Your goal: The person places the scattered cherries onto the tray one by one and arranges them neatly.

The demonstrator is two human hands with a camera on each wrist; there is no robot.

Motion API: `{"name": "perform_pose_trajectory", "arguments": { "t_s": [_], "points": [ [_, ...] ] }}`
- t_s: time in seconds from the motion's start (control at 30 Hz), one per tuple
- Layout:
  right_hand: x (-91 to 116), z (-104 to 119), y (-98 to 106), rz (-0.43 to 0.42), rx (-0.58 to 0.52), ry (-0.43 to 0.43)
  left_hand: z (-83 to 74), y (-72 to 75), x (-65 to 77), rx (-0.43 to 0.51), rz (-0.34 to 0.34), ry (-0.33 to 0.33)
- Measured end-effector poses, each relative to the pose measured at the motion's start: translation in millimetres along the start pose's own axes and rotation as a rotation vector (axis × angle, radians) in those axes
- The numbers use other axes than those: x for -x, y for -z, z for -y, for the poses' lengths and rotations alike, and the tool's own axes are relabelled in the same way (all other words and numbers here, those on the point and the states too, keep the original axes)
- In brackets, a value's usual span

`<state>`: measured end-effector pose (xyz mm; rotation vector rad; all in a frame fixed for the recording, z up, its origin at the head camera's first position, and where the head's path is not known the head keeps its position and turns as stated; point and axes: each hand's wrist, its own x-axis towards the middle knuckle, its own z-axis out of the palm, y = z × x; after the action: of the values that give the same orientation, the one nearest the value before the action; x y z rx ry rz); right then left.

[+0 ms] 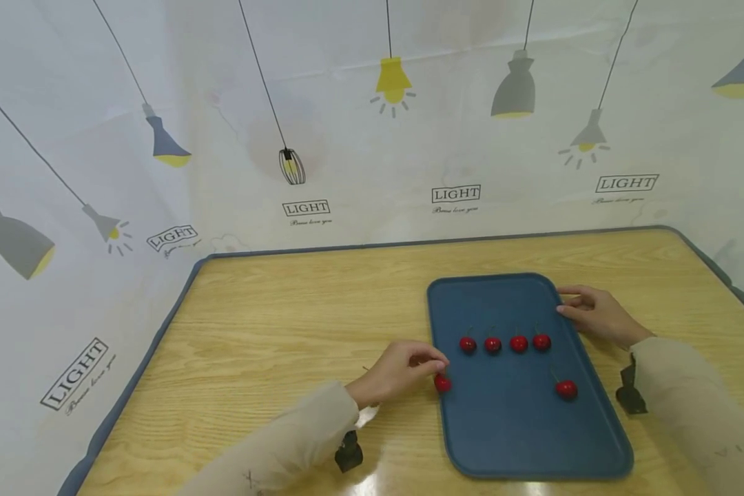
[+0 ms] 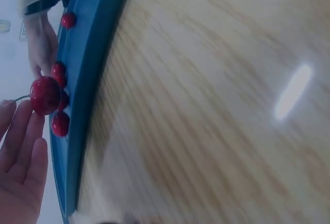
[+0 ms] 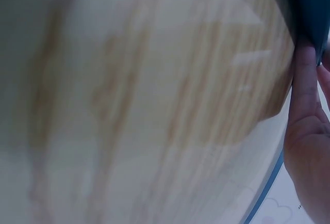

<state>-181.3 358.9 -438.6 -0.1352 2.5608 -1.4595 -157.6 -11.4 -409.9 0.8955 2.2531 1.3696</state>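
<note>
My left hand (image 1: pixel 399 372) pinches a red cherry (image 2: pixel 45 95) by its thin stem. In the head view that cherry hangs at the left rim of the blue tray (image 1: pixel 502 434); I cannot tell whether it touches the rim. Across the tray's upper part runs a row of several cherries (image 1: pixel 492 345), with stems pointing up. Another cherry (image 1: pixel 566 389) lies apart, lower right on the tray. At the tray's right edge my right hand (image 1: pixel 604 317) holds the rim, thumb and fingers against it; its fingertips are partly hidden in the right wrist view.
The tray lies on a wood-grain table (image 1: pixel 273 324) with a dark blue edge strip. Behind stands a pale wall covering (image 1: pixel 359 138) printed with lamps. Something thin and something shiny show beside the left wrist, mostly hidden by the arm.
</note>
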Motion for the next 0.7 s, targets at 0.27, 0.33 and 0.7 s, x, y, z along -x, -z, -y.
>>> {"name": "perform_pose_trajectory", "arguments": {
  "t_s": [0.27, 0.33, 0.7],
  "points": [
    [-1.0, -1.1, 0.2, 0.001, 0.009, -0.003, -7.0, -24.1, -17.1, 0.059, 0.033, -0.017],
    [-1.2, -1.6, 0.5, 0.001, 0.006, -0.002, -9.5, -29.7, -20.3, 0.038, 0.04, -0.022],
    [-1.1, -0.8, 0.5, 0.001, 0.011, 0.007, -22.2, -51.5, -37.7, -0.017, 0.083, -0.054]
  ]
}}
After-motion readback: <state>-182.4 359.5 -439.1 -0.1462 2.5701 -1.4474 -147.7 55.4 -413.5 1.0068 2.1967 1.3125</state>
